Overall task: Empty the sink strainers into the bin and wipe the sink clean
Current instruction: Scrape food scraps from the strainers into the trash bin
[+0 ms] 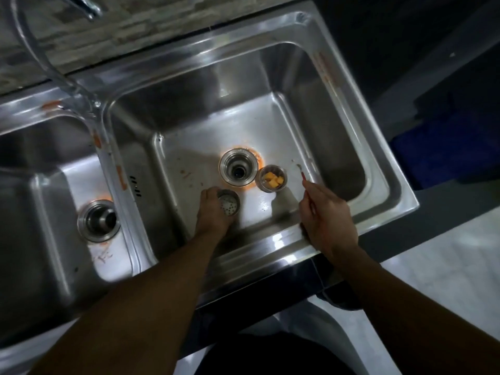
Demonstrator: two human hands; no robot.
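Observation:
Inside the right basin (189, 147) of a steel double sink, my left hand (212, 212) grips an empty perforated strainer (229, 206) resting on the basin floor. A second strainer (271, 178) holding orange food cubes stands just right of the open drain (238, 170). Over the basin's front right, my right hand (326, 215) pinches a thin red-handled tool (304, 175) whose tip points toward the basin floor beside the full strainer. Orange residue rings the drain.
The left basin (40, 207) has its own open drain (98, 220) with orange smears nearby. A clear hose (40, 58) runs from the faucet (89, 6) at the top left. Dark floor and a blue object (443, 155) lie to the right.

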